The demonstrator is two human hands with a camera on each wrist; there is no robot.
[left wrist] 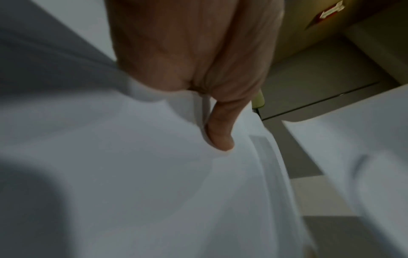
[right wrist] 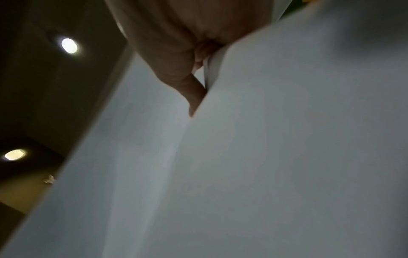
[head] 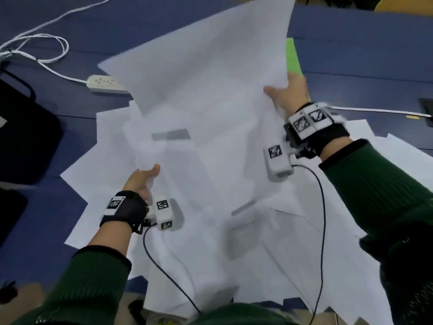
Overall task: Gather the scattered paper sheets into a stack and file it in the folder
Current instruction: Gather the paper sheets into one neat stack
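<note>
A bundle of white paper sheets point(head: 206, 95) is lifted off the table and tilts up toward the far side. My left hand point(head: 143, 179) pinches its near left edge, thumb on top. My right hand point(head: 285, 92) grips its right edge, thumb on the near face. In the left wrist view the thumb point(left wrist: 220, 136) presses the white sheets point(left wrist: 132, 174). The right wrist view has my thumb point(right wrist: 192, 97) against the sheets point(right wrist: 243, 157), the other fingers hidden behind them. More loose sheets point(head: 257, 242) lie spread on the blue table point(head: 70, 113). A green folder point(head: 292, 57) peeks out behind the lifted bundle.
A white power strip point(head: 103, 83) with its white cable point(head: 35, 43) lies at the far left. A black bag point(head: 25, 134) sits at the left edge. Another white cable point(head: 379, 111) runs at the right. Black sensor wires point(head: 321, 195) hang from my wrists over the paper.
</note>
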